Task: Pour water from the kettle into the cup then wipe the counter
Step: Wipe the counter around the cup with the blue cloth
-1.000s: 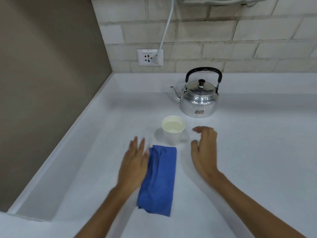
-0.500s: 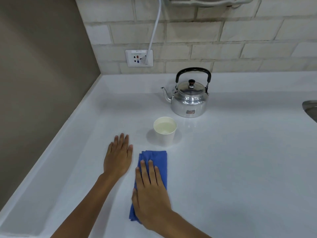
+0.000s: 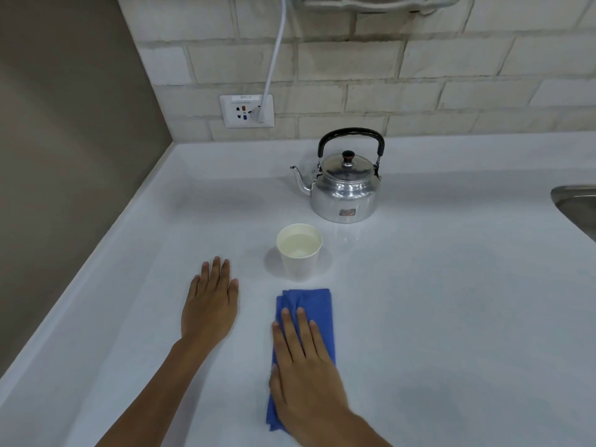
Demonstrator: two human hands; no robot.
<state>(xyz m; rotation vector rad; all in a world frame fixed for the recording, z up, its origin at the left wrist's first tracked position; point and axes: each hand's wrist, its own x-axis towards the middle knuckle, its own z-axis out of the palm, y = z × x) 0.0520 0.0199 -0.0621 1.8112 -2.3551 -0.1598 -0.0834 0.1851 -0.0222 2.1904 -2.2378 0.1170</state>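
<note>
A shiny metal kettle (image 3: 344, 191) with a black handle stands at the back of the white counter (image 3: 451, 301), spout pointing left. Just in front of it is a white paper cup (image 3: 299, 253) holding water. A folded blue cloth (image 3: 309, 304) lies lengthwise right in front of the cup. My right hand (image 3: 306, 372) presses flat on the cloth's near half, fingers stretched forward. My left hand (image 3: 211, 304) rests flat on the bare counter to the left of the cloth, holding nothing.
A grey side wall (image 3: 64, 188) bounds the counter on the left and a brick wall rises behind. A wall socket (image 3: 246, 110) with a white cable plugged in sits behind the kettle. A steel sink's corner (image 3: 577, 204) shows at the right edge.
My right hand came from beside the cup onto the cloth and has slid it slightly right. My left hand left the cloth's edge and settled flat on the counter.
</note>
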